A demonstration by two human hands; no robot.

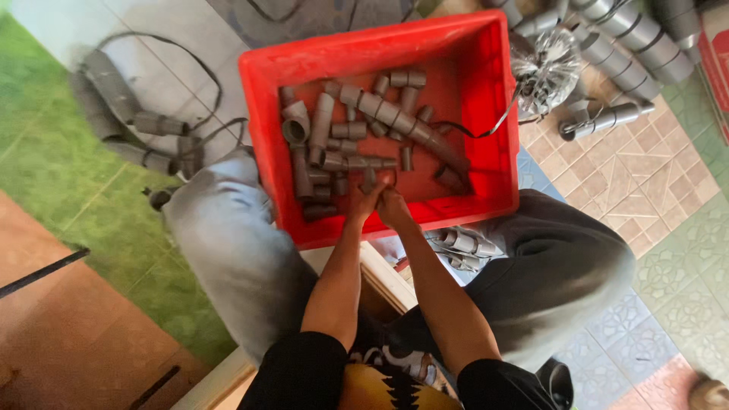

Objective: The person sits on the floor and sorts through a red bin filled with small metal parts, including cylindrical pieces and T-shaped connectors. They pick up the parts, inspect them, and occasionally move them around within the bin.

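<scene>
- Both hands meet over the near edge of the red crate (486, 121); left hand (364, 203) and right hand (393, 206) press together, fingers curled round a small grey pipe fitting (370, 181) – closed grip on both sides, though how much of the piece each hand covers is hidden
- Fitting sits just inside the crate's near wall, at the front of the heap of grey fittings (357, 137) that fills the crate's left and middle
- Risk: the piece is small and half buried by fingers, so a twist or push between the two hands could let it slip back into the heap
- Risk: crate rests across the person's knees (228, 243), not on a table; a hard push could tip it and spill the pile
- Black cable (486, 129) loops over the crate's right side; it could snag a forearm
- Beyond the crate's far right corner: a silvery wire bundle (545, 68) and long grey pipe assemblies (630, 45) on the tiled floor
- Left of the crate: more grey pipe pieces (129, 121) with cable on the floor
- Below the crate's near right corner, a few assembled fittings (463, 247) lie between the legs
</scene>
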